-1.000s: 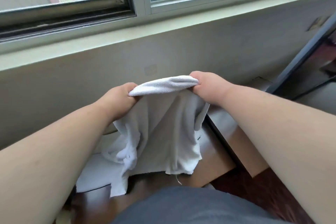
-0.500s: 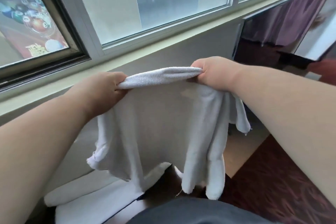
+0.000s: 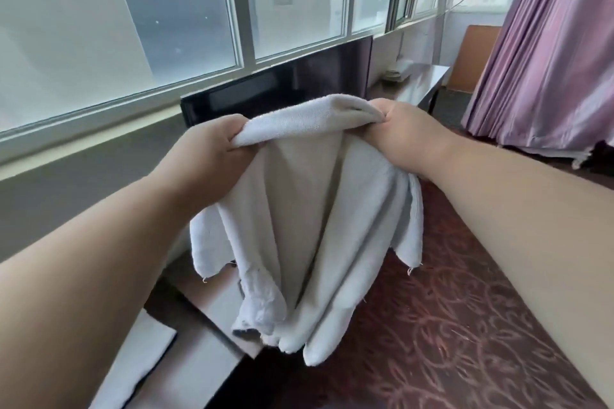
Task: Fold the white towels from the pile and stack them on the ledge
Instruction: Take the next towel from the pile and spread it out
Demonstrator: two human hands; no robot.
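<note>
A white towel [image 3: 309, 226] hangs in the air in front of me, held by its top edge. My left hand [image 3: 212, 149] grips the left end of that edge and my right hand [image 3: 402, 136] grips the right end. The cloth sags in loose folds between them, its lower corners dangling above the wooden surface. A flat piece of another white towel [image 3: 133, 365] lies at the lower left on the low wooden surface [image 3: 196, 372]. The pale window ledge [image 3: 99, 143] runs along under the windows at left.
A dark flat screen [image 3: 282, 86] stands behind the towel against the window wall. A dark table [image 3: 418, 83] with small items is farther right. Purple curtains [image 3: 545, 53] hang at the right. Patterned red carpet [image 3: 448, 325] covers the floor.
My view has swung right and up, away from the pile. Both hands keep their hold on the towel's top edge and have come closer together, so the cloth sags more.
</note>
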